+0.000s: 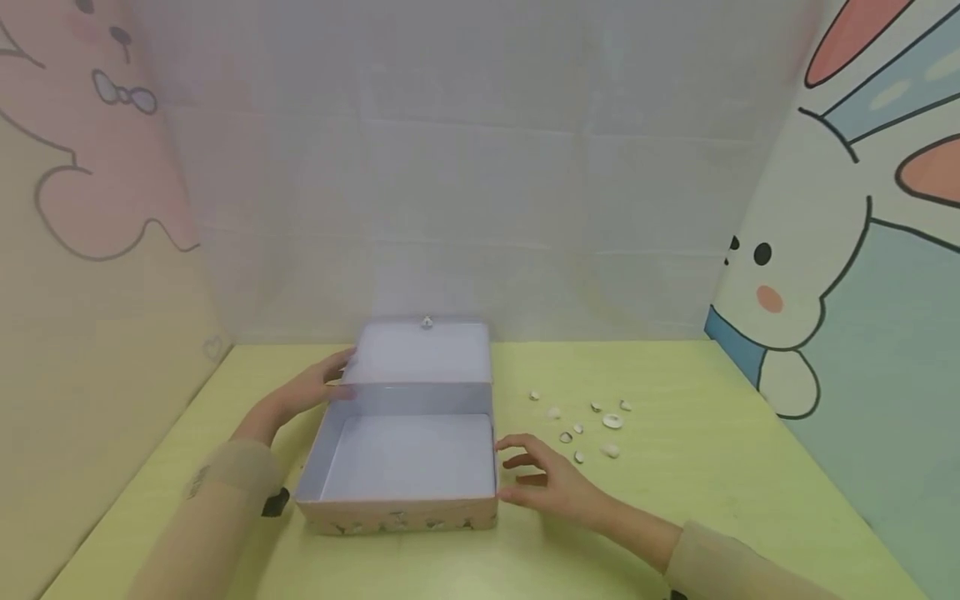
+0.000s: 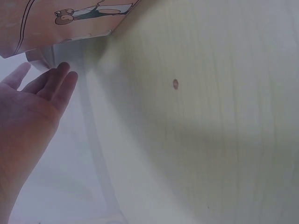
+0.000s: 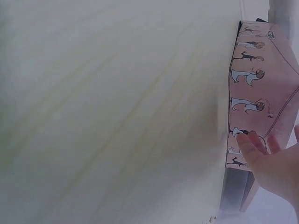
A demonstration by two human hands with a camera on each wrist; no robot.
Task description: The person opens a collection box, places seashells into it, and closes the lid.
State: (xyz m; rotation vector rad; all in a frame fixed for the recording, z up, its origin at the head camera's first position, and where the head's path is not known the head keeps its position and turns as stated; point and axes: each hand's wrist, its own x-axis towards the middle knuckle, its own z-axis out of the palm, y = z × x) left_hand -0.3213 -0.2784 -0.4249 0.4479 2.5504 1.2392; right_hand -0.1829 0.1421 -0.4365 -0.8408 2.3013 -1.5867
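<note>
Box (image 1: pixel 397 515) sits on the worktop (image 1: pixel 712 500) between your two hands, lid (image 1: pixel 420 354) tilted back on the far side with its metal clasp (image 1: pixel 427 322) uppermost, so the pale inside faces you. Your left hand (image 1: pixel 309 388) is at the lid's left edge, near where lid meets box, fingers apart and fairly straight. Likely a guard against the lid swinging, though the views do not show how firmly they press. Your right hand (image 1: pixel 555 487) stands at the box's right side, fingers apart and lightly bent, thumb toward the near corner. Contact there is too close to call; the placing, opposite your left, suggests a check on sideways sliding. Small shells (image 1: pixel 612 422) lie scattered on the worktop to the right, just beyond that hand. Judged position: within its easy reach, off the box's footprint.
</note>
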